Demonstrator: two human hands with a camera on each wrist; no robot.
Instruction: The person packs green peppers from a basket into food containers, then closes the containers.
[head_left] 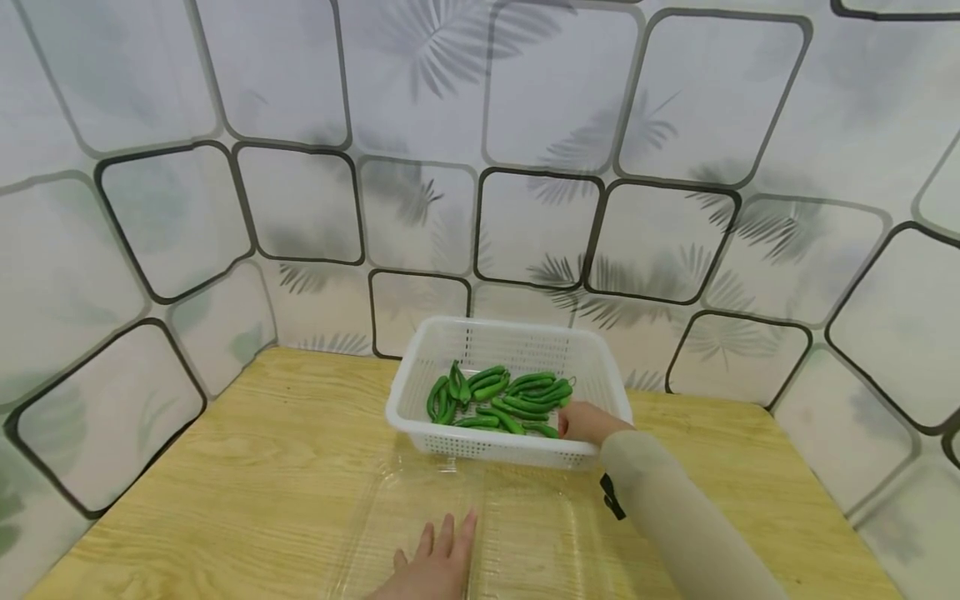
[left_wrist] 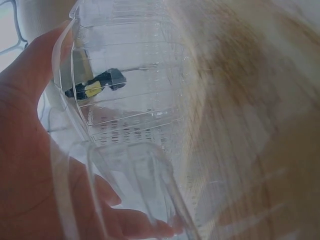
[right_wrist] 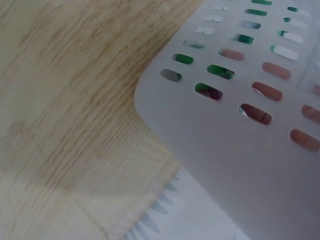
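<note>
Several green chili peppers lie in a white perforated plastic basket. My right hand reaches over the front rim into the basket's right side, beside the peppers. Its fingertips are hidden, so I cannot tell whether they pinch a pepper. Through the slots in the basket wall, skin and green show in the right wrist view. An open, clear plastic clamshell box lies in front of the basket. My left hand rests at its middle with fingers extended, the clear walls close around them.
The basket and box are on a wood-grain table. Behind and at both sides hangs a pale patterned cloth. A dark strap sits on my right wrist, below the beige sleeve.
</note>
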